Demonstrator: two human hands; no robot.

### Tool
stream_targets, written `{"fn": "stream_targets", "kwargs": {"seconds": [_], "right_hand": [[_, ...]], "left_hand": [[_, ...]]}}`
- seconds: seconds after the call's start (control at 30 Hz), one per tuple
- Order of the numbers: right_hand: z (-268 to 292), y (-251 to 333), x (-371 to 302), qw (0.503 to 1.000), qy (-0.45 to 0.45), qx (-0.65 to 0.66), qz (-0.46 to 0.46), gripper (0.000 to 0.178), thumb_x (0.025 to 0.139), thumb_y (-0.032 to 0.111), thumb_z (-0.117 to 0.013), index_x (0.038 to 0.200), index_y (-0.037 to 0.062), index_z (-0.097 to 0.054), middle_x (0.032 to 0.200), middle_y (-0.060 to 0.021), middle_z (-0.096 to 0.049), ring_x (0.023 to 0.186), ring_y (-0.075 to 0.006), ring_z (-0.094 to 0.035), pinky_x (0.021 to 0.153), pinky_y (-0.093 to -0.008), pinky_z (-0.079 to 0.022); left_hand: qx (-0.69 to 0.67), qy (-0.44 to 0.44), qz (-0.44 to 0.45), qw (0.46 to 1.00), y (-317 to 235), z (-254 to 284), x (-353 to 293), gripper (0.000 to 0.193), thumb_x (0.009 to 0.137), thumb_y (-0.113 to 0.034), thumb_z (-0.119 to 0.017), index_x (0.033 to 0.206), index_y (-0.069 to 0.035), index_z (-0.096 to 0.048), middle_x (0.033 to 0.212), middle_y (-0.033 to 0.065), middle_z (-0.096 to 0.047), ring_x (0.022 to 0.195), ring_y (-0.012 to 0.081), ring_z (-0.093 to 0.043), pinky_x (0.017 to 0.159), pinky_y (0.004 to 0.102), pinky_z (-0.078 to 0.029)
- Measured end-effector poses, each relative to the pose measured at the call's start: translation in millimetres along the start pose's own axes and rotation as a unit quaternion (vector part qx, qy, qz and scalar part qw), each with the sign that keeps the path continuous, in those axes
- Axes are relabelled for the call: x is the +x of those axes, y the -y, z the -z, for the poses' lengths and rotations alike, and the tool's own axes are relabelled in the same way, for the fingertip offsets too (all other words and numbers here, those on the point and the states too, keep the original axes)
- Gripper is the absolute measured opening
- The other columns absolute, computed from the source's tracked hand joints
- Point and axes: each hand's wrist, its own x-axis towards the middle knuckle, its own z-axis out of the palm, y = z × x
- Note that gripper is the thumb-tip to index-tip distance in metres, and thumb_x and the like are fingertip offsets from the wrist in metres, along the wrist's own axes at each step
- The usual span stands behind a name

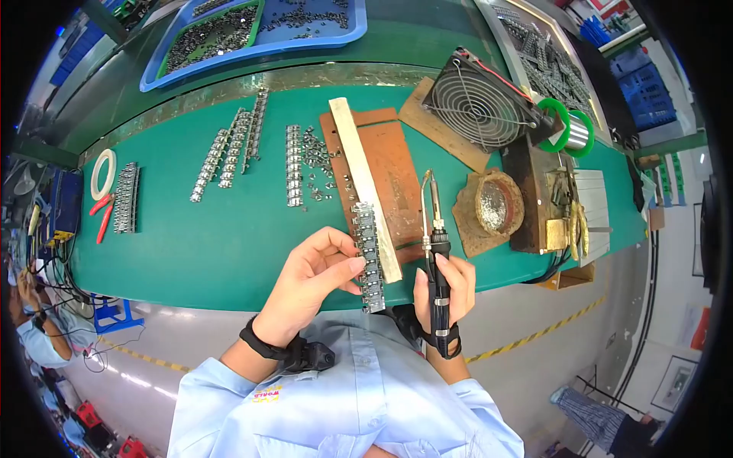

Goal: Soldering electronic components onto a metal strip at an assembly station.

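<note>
My left hand point(317, 275) pinches a strip of small circuit boards point(367, 252) between thumb and fingers. The strip leans along the left side of a pale wooden bar point(365, 179), which lies over a brown board point(385, 168). In my right hand point(452, 288) is a black soldering iron point(440, 267), its tip pointing away from me, with a thin metal tube alongside that bends over near the tip. The iron is to the right of the strip, apart from it. To the left of the brown board lie another strip point(294, 164) and loose small metal parts point(317, 156).
A solder pot point(500, 204), a fan point(481, 103) and a green solder-wire spool point(578, 133) stand at right. More strips point(233, 149) lie at left, near red-handled pliers point(105, 217) and a tape roll point(101, 174). A blue tray point(305, 47) of small parts sits at the back.
</note>
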Motion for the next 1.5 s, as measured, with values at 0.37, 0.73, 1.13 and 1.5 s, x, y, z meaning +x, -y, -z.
{"fn": "stream_targets", "kwargs": {"seconds": [0.37,0.73,1.13,1.5], "right_hand": [[2.1,89.7,-9.1,0.999,0.027,-0.028,-0.008,0.033,0.072,0.001,-0.061,0.104,-0.0005,-0.051,0.092,-0.0188,-0.052,0.08,-0.0309,-0.053,0.072,-0.0371,-0.044],[8.8,113.5,-7.0,0.999,0.025,-0.024,0.007,0.033,0.073,0.0,-0.06,0.104,0.0001,-0.051,0.09,-0.0184,-0.051,0.079,-0.031,-0.053,0.07,-0.0379,-0.044],[-6.1,177.8,-30.6,0.997,-0.016,-0.065,0.036,0.03,0.074,0.001,-0.061,0.102,-0.0024,-0.053,0.087,-0.0186,-0.051,0.073,-0.0305,-0.053,0.064,-0.0367,-0.045],[-28.9,228.0,-63.8,0.998,-0.039,-0.024,0.032,0.028,0.075,-0.005,-0.059,0.102,-0.0034,-0.054,0.087,-0.0181,-0.052,0.077,-0.029,-0.054,0.068,-0.0343,-0.045]], "left_hand": [[0.437,-0.286,-0.264,0.811,-99.0,109.7,-101.8,0.008,0.079,-0.004,-0.058,0.086,0.0,-0.057,0.072,0.0023,-0.058,0.064,0.0064,-0.053,0.057,0.0212,-0.043],[0.627,-0.479,-0.217,0.575,-181.1,241.5,-138.8,0.012,0.079,-0.009,-0.058,0.084,0.001,-0.06,0.067,0.0054,-0.06,0.061,0.0112,-0.056,0.057,0.0235,-0.043],[0.407,-0.01,-0.494,0.769,-176.6,75.2,-236.6,0.023,0.072,-0.006,-0.062,0.094,-0.004,-0.059,0.101,0.0093,-0.059,0.091,0.024,-0.055,0.082,0.0366,-0.043],[0.309,0.087,-0.722,0.613,-143.8,55.5,-285.0,0.076,0.068,0.005,-0.053,0.127,-0.041,-0.041,0.096,0.0048,-0.05,0.063,0.0129,-0.047,0.085,0.036,-0.038]]}}
